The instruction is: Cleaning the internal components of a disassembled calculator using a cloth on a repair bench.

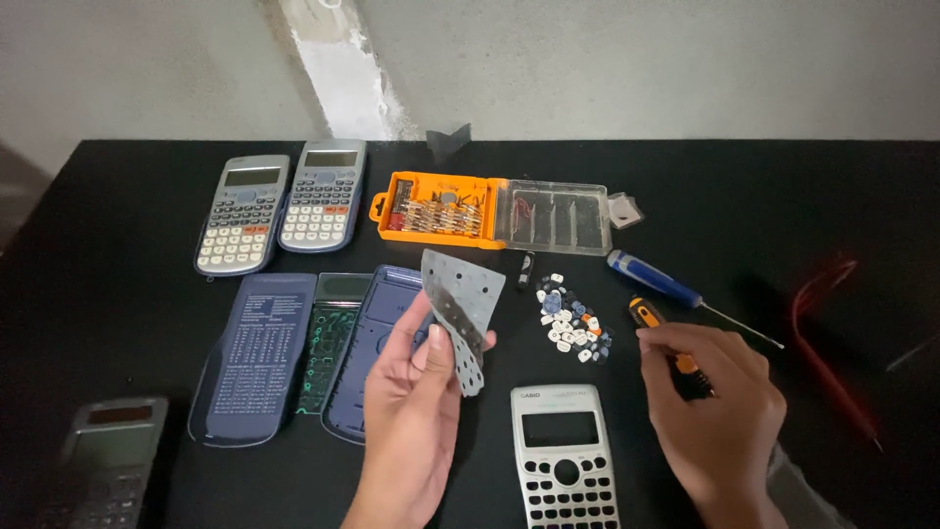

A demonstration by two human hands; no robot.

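Left hand (pixel 416 387) grips a grey perforated keypad sheet (pixel 462 312); right hand (pixel 715 402) closes on an orange-handled screwdriver (pixel 658 333).

Keypad sheet: held upright at frame centre, pinched between thumb and fingers, slightly bent. Orange-handled screwdriver: lies on the black table (pixel 117 255) right of centre, fingertips curled over its handle. Between both hands, a heap of loose key caps (pixel 571 318); below it, a calculator front shell (pixel 565 456) with empty key holes. Left of centre lie a blue slide cover (pixel 253 358), a green circuit board (pixel 331 338) and a blue back shell (pixel 377 338). Upper left: two assembled calculators (pixel 284 206). Upper centre: an open orange bit case (pixel 490 211). A blue-handled screwdriver (pixel 654 277) rests nearby.
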